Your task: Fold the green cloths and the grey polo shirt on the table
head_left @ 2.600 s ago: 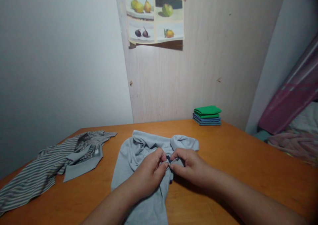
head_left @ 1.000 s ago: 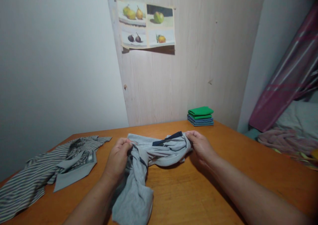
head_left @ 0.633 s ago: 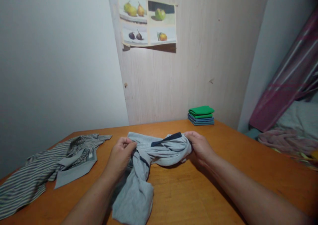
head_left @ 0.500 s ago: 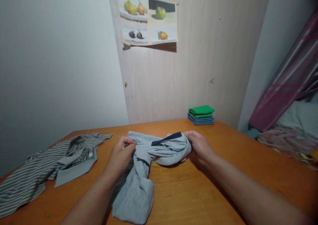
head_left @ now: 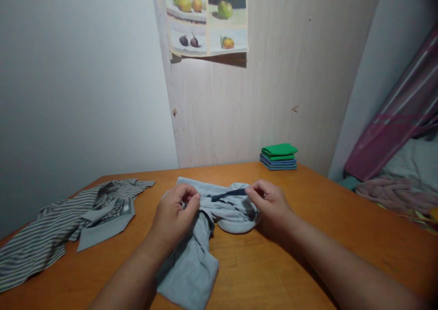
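Observation:
A crumpled light grey garment (head_left: pixel 191 264) with a narrow dark navy strip lies on the table in front of me. One part of it hangs toward the near edge, and the rest bunches into a loop on the right. My left hand (head_left: pixel 176 214) pinches the fabric at the left of the bunch, thumb against curled fingers. At the right end of the navy strip (head_left: pixel 229 193), thumb and fingers of my right hand (head_left: pixel 270 202) are closed on the cloth. What kind of garment it is cannot be made out.
To the left lies a striped shirt (head_left: pixel 73 216) with a grey collar (head_left: pixel 107 232). A folded stack of green and blue cloth (head_left: pixel 278 157) stands at the back right of the wooden table (head_left: pixel 342 223). Behind it rises a wall with a fruit poster (head_left: pixel 207 20).
My left hand has moved right and turned over the fabric. My right hand has shifted from the garment's right edge onto the end of the navy strip. The view has tilted slightly.

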### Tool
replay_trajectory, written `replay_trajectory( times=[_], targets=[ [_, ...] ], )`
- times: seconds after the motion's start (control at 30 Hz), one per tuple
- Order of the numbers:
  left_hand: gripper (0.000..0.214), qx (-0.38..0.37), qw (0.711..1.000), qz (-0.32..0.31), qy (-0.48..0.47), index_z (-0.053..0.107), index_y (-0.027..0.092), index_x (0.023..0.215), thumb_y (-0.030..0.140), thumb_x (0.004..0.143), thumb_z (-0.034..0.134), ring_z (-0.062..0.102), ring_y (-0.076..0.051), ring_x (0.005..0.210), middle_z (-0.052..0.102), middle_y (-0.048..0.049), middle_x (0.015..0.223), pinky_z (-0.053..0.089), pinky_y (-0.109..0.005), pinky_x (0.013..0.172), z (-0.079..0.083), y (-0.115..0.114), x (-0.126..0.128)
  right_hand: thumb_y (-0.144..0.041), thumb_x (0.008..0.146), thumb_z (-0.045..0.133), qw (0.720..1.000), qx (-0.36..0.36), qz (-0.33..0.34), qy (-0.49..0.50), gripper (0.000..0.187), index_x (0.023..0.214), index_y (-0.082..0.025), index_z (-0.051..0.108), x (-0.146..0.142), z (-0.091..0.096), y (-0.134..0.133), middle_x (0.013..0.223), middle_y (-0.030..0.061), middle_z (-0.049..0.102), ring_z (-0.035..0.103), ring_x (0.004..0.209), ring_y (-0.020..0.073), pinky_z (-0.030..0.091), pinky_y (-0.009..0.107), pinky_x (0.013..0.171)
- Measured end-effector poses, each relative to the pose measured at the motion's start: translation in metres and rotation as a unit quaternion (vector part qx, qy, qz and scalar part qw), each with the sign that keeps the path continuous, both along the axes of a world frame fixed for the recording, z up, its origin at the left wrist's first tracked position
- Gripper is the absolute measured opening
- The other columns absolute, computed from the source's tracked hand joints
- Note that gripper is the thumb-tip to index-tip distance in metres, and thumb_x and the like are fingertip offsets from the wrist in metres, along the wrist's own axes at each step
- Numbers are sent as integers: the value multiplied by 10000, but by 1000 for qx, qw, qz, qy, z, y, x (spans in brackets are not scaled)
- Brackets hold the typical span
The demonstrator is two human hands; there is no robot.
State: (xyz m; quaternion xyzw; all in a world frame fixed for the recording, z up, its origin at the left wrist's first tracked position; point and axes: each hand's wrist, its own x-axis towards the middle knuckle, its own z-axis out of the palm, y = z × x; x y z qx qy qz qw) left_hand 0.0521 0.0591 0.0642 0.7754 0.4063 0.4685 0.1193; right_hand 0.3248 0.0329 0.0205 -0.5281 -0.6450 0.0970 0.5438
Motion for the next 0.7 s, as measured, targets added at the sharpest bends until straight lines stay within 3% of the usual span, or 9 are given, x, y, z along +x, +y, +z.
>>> replay_trajectory(
  times=[0.07,0.17,0.27,0.33,0.43,0.53,0.63,0.7],
  targets=[
    [209,21,999,-11,23,612,217,772,381,893,565,573,-188,737,619,-21,731,414,-289,664,2,-7,1,-412,914,601,991,-36,88,-91,295,702,-207,605,-9,5,-11,687,-2,584,530,670,154,369,269,623],
    [277,36,996,-45,68,593,214,733,402,930,543,550,-169,690,599,-10,686,400,-289,659,3,-14,1,-466,815,730,946,-86,187,-250,265,794,-210,664,-16,5,-17,783,9,642,562,757,176,378,277,672],
    [325,45,984,-99,141,580,211,705,423,947,536,531,-158,659,594,-1,666,369,-292,651,1,-19,4,-394,750,786,916,-87,196,-338,268,936,-221,702,-16,0,-16,934,46,678,575,902,228,392,317,771],
    [324,43,973,-117,196,583,213,721,465,923,579,527,-166,677,604,0,685,355,-300,661,-1,-21,7,-258,796,699,922,-81,175,-335,104,891,-214,699,-13,-2,-12,909,47,675,575,888,220,387,329,786],
    [388,26,959,-108,262,586,223,785,602,838,650,538,-197,736,623,-3,755,351,-316,684,-3,-21,11,-202,849,578,963,-94,148,-206,91,783,-205,641,-10,-4,-6,772,18,637,556,751,179,386,306,698],
    [519,18,947,-81,311,585,224,840,721,731,682,562,-254,837,643,-38,879,373,-349,731,-6,-20,12,-296,876,570,981,-116,144,63,116,790,-217,579,-9,-4,-1,690,-14,593,520,627,152,370,273,581],
    [432,1,938,-63,340,614,223,943,578,730,735,574,-311,971,648,-81,1018,396,-392,810,-12,-17,10,-373,845,627,928,-120,166,313,164,819,-233,544,-9,-3,5,644,-36,574,494,536,142,370,263,509],
    [294,-22,939,-58,339,634,232,999,387,760,703,581,-322,1029,649,-93,1071,403,-400,843,-15,-15,8,-393,818,669,893,-102,174,403,205,815,-238,535,-6,-1,7,631,-44,563,483,511,139,376,263,481]
  ],
)
